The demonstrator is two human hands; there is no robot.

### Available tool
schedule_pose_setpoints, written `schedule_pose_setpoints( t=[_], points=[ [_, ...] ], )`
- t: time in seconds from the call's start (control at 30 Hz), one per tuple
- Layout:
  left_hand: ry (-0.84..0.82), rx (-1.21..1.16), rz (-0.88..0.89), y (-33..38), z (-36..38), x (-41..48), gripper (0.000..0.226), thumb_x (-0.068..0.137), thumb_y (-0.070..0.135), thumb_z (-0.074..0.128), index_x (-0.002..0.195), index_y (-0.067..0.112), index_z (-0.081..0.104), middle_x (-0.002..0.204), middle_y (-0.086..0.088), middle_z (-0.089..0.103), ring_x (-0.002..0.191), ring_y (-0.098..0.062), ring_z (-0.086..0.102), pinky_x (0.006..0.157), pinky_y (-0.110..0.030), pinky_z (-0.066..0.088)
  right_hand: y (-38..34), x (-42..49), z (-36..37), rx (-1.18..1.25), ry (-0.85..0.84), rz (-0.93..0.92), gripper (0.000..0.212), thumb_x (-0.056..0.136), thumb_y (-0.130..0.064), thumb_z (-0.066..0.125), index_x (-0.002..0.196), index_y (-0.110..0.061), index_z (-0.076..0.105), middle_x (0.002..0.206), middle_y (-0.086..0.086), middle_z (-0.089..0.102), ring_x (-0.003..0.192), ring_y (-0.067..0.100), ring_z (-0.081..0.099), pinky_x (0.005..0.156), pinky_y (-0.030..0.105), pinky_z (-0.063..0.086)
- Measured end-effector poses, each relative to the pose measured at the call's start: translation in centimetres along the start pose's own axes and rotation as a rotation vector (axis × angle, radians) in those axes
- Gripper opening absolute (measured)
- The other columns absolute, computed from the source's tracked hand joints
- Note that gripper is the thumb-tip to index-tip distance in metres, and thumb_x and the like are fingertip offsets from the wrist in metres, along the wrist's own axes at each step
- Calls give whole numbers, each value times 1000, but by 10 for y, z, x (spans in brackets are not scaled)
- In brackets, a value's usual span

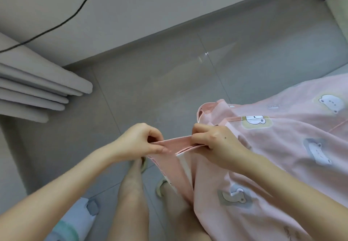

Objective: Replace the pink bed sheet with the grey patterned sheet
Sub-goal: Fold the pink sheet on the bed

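The pink bed sheet (278, 146), printed with small bears, spreads over the right side of the head view and hangs down in front of my legs. My left hand (143, 140) pinches a folded edge of it at centre. My right hand (216, 142) grips the same edge a short way to the right, so a taut pink strip runs between the two hands. The sheet's paler inner side shows just below the strip. No grey patterned sheet is visible.
Grey tiled floor (160, 82) lies ahead, ending at a pale wall with a black cable (75, 13). Beige curtain folds (33, 88) hang at left. A white cloth with grey and green prints (75, 220) lies by my left leg. My feet are in slippers.
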State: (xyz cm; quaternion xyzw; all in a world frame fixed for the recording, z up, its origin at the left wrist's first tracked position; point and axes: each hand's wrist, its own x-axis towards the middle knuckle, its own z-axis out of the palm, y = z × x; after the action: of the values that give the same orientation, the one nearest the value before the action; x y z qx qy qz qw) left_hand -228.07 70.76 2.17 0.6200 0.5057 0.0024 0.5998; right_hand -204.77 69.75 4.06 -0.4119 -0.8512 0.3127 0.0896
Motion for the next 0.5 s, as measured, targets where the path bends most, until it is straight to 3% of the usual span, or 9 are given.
schedule_pose_setpoints(
  t=[0.1,0.2,0.27,0.37,0.5],
  points=[
    [113,-447,-91,10,13,-23,8,80,16,73,74,10,71,66,3,68,61,-3,59,61,-14,44,-4,-18,-21,-44,74,90,27,80,-37,53,63,-17,57,71,-7,51,54,12,39,43,24,26],
    [252,-648,-162,27,29,-39,11,83,17,69,77,7,71,71,-3,68,61,-7,58,58,-17,43,-24,-27,-31,-180,110,151,15,71,-32,66,62,-19,64,86,-8,63,54,13,50,45,18,24],
    [296,-675,-151,40,28,-46,13,84,16,68,73,9,71,67,-3,67,57,-8,56,56,-18,42,-49,-35,-34,-227,163,141,4,66,-19,69,63,-21,67,93,-6,65,52,16,53,40,18,29],
    [246,-591,-58,58,16,-60,11,85,12,67,77,7,72,66,-2,68,57,-8,55,55,-18,43,-99,-43,-41,-160,284,43,14,70,-2,61,62,-13,63,79,-3,63,54,13,48,39,24,35],
    [120,-396,81,84,-12,-99,9,86,9,66,81,5,73,66,0,67,57,-5,54,55,-15,43,-155,-33,-75,-166,334,-61,19,78,-8,54,68,-14,69,71,-3,63,55,15,49,43,25,39]
  ],
)
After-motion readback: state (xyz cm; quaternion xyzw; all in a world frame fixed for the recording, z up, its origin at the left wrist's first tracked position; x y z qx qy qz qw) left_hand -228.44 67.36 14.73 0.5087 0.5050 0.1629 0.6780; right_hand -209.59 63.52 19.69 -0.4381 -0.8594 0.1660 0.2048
